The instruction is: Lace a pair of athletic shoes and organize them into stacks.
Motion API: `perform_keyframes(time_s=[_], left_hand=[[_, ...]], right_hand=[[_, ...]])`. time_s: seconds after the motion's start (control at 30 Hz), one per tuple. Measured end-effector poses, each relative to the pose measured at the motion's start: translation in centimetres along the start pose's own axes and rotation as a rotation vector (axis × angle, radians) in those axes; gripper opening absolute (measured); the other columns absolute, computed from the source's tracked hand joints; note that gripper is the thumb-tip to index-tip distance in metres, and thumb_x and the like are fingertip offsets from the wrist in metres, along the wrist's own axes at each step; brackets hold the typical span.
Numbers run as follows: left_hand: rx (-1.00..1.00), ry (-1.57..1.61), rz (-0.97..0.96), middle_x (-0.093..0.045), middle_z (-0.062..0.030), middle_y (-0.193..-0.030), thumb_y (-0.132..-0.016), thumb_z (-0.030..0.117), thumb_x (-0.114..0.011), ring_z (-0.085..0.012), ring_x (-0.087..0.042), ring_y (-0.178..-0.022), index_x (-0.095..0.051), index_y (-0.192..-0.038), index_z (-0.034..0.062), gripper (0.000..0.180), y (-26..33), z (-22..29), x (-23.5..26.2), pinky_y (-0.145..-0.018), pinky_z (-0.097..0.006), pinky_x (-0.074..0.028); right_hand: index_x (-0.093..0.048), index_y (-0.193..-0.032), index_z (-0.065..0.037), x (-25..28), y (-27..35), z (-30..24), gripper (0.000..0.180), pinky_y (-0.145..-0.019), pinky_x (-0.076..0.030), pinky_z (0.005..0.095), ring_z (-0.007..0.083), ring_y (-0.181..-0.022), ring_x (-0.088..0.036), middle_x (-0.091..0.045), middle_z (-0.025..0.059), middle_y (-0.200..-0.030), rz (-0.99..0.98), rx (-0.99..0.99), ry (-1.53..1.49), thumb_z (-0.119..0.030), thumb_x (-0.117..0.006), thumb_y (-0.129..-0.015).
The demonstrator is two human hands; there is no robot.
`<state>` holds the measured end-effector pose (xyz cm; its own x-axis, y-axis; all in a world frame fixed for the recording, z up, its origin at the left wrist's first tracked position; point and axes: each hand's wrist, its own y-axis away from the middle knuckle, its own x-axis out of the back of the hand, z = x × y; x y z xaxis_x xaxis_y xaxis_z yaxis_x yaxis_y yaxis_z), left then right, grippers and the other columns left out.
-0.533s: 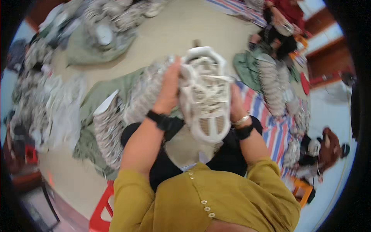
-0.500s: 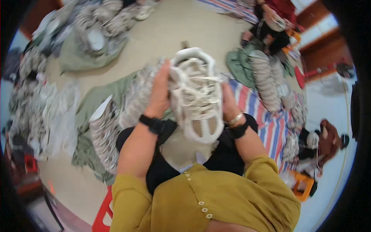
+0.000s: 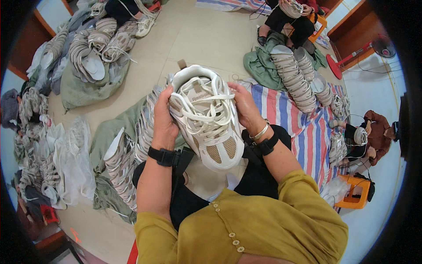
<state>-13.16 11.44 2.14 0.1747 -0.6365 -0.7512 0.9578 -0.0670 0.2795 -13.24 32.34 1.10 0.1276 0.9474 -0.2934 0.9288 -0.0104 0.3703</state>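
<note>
Between our two hands, above our lap, we hold a white sneaker [image 3: 206, 116] with tan mesh panels, its toe pointing toward us and its laces [image 3: 210, 111] loose across the tongue. Our left hand [image 3: 163, 121] is closed around the shoe's left side, thumb up by the collar; our right hand [image 3: 245, 105] grips the right side, with the fingers curled in at the laces. A black band sits on each wrist, and a metal bangle [image 3: 259, 132] on the right one.

Close on our left, a row of similar shoes [image 3: 132, 149] lies packed side by side on a green cloth [image 3: 103, 136] on the floor [image 3: 202, 39]; our left forearm covers part of it. To the right a striped mat [image 3: 303, 132] spreads under another row of shoes [image 3: 292, 77] that leans on a green bundle [image 3: 259, 66]. Farther left lie a heap of pale shoe parts [image 3: 44, 154] and a second pile on a grey-green sack [image 3: 83, 86].

Another person [image 3: 290, 17] in black sits at the top with a shoe in hand, and one more [image 3: 373, 132] sits at the right edge beside an orange stool [image 3: 354, 191]. A red fan [image 3: 378, 46] stands in the upper right.
</note>
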Motion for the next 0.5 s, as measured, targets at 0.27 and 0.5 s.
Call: perform_keyframes(time_s=[0.27, 0.5], left_hand=[[-0.490, -0.687, 0.260, -0.060, -0.0098, -0.104, -0.076, 0.023, -0.071, -0.0205, -0.056, -0.093, -0.059, -0.106, -0.0009, 0.040, 0.1, 0.3, 1.2, -0.085, -0.031, -0.044], [-0.750, -1.062, 0.312, -0.058, -0.0127, -0.104, -0.072, 0.023, -0.074, -0.0243, -0.055, -0.097, -0.062, -0.105, 0.0014, 0.041, 0.2, 0.5, 0.2, -0.088, -0.034, -0.042]], right_hand=[[-0.055, -0.114, -0.001, -0.8, 2.0, -0.6, 0.030, -0.080, -0.044, 0.0275, 0.0162, -0.100, -0.054, -0.058, 0.0107, -0.111, 0.134, 0.777, 0.448, -0.015, -0.057, -0.087], [-0.064, -0.090, -0.003, -2.5, 4.1, -1.0, 0.014, -0.056, -0.039, 0.0239, 0.0090, -0.061, -0.049, -0.056, 0.0016, -0.070, -0.318, 0.660, 0.818, -0.009, -0.067, -0.078]])
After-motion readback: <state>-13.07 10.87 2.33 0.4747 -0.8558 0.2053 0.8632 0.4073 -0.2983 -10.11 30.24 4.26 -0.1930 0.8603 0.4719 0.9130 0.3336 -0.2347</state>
